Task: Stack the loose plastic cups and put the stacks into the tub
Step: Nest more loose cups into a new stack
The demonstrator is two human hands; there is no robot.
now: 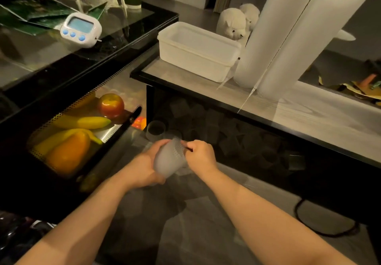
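My left hand (147,166) wraps the translucent ribbed stack of plastic cups (169,160) at centre; my right hand (201,154) fingers pinch its rim — seat squarely, then carry to the white rectangular plastic tub (198,51) at one o'clock.

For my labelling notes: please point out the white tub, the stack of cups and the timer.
white tub (195,62): head view, front wall.
stack of cups (168,162): head view, side of stack.
timer (80,29): head view, its face.

Your two forearms come into view bare from the lower edge, with no sleeves showing on either. Your left hand (151,166) and right hand (201,155) are bare too: no gloves, rings, watch or wristbands show.
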